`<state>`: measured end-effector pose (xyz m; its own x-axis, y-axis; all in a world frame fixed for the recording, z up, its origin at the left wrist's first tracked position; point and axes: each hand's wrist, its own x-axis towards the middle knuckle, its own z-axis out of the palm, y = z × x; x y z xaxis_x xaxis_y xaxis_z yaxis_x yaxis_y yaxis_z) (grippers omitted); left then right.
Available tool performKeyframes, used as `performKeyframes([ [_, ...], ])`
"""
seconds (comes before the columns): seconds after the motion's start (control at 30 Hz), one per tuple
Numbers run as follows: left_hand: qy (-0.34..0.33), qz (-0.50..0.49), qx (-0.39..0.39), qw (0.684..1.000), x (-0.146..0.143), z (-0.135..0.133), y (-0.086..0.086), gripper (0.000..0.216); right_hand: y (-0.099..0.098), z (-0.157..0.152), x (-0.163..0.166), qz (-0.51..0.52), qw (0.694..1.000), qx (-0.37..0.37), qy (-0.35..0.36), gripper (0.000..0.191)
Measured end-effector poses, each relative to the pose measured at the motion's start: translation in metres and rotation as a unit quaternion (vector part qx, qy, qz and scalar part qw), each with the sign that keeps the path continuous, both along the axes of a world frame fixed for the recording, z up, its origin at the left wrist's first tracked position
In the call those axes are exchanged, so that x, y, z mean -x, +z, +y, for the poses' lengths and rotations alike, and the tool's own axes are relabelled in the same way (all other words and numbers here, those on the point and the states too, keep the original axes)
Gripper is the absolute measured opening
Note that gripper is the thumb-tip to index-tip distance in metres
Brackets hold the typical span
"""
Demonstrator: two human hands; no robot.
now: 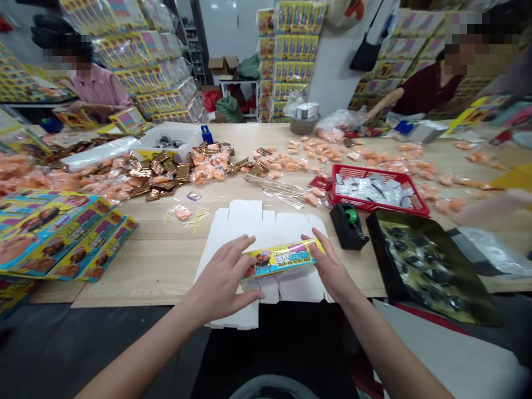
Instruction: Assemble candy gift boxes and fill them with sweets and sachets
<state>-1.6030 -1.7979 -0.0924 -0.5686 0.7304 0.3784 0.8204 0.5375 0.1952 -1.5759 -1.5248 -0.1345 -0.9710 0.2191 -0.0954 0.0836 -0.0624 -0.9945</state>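
Between my two hands is a small printed cardboard box (286, 257), yellow on top with blue and pink lettering, one long face turned toward me. My left hand (224, 277) grips its left end, fingers over the far edge and thumb stretched out near the front. At the other end, my right hand (332, 269) has its fingers against the box's right side. Under it lie white flattened cardboard blanks (245, 219), reaching over the table's front edge. The underside of the box is hidden.
Stacked printed boxes (62, 233) stand at left. A tape dispenser (349, 224), a red basket of small packets (378, 188) and a dark tray of wrapped black pieces (428, 266) are at right. Orange pieces (208, 166) and brown packets (162, 169) lie behind. Two people sit across the table.
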Motion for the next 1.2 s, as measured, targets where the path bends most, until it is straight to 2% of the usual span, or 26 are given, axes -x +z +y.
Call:
performKeyframes([
  [0.07, 0.021, -0.046, 0.035, 0.998, -0.002, 0.034, 0.016, 0.065, 0.001, -0.007, -0.001, -0.006, 0.999, 0.054, 0.0, 0.066],
  [0.13, 0.054, -0.049, 0.085, 0.994, -0.004, 0.065, 0.023, 0.07, -0.001, -0.006, -0.005, 0.003, 0.997, 0.082, -0.007, 0.059],
  [0.2, 0.065, -0.032, 0.146, 0.987, -0.004, 0.084, 0.024, 0.07, -0.005, 0.008, -0.01, 0.015, 0.997, 0.081, -0.008, 0.054],
  [0.23, 0.069, -0.022, 0.17, 0.983, -0.003, 0.088, 0.023, 0.07, -0.009, 0.02, -0.012, 0.02, 0.998, 0.052, -0.034, 0.053],
  [0.3, 0.071, -0.003, 0.199, 0.977, 0.001, 0.087, 0.024, 0.074, -0.016, 0.055, -0.011, 0.012, 0.984, -0.054, -0.167, 0.053],
  [0.37, 0.082, 0.015, 0.21, 0.974, 0.008, 0.082, 0.026, 0.077, -0.021, 0.096, -0.004, -0.018, 0.938, -0.14, -0.316, 0.049],
  [0.4, 0.091, 0.021, 0.216, 0.972, 0.011, 0.081, 0.027, 0.077, -0.022, 0.115, 0.003, -0.039, 0.921, -0.154, -0.356, 0.046],
  [0.47, 0.1, 0.014, 0.228, 0.968, 0.016, 0.081, 0.026, 0.075, -0.021, 0.146, 0.019, -0.087, 0.924, -0.128, -0.35, 0.035],
  [0.57, 0.098, -0.016, 0.232, 0.968, 0.02, 0.086, 0.021, 0.071, -0.013, 0.168, 0.043, -0.152, 0.947, -0.057, -0.276, 0.017],
  [0.63, 0.094, -0.027, 0.224, 0.97, 0.021, 0.087, 0.017, 0.07, -0.009, 0.169, 0.048, -0.158, 0.954, -0.018, -0.253, 0.016],
  [0.73, 0.09, -0.028, 0.214, 0.972, 0.022, 0.085, 0.014, 0.068, -0.012, 0.161, 0.038, -0.103, 0.958, 0.02, -0.267, 0.022],
  [0.87, 0.087, -0.022, 0.215, 0.972, 0.022, 0.083, 0.014, 0.067, -0.034, 0.145, 0.018, -0.049, 0.945, 0.03, -0.321, 0.025],
  [1.03, 0.086, -0.015, 0.203, 0.975, 0.023, 0.083, 0.01, 0.066, -0.059, 0.127, 0.015, -0.007, 0.923, -0.01, -0.385, 0.024],
  [1.13, 0.085, -0.008, 0.166, 0.982, 0.021, 0.082, 0.01, 0.058, -0.054, 0.11, 0.007, 0.014, 0.915, -0.029, -0.402, 0.026],
  [1.2, 0.061, -0.009, 0.133, 0.989, 0.019, 0.08, 0.012, 0.049, -0.039, 0.093, -0.004, 0.026, 0.924, -0.029, -0.38, 0.028],
])
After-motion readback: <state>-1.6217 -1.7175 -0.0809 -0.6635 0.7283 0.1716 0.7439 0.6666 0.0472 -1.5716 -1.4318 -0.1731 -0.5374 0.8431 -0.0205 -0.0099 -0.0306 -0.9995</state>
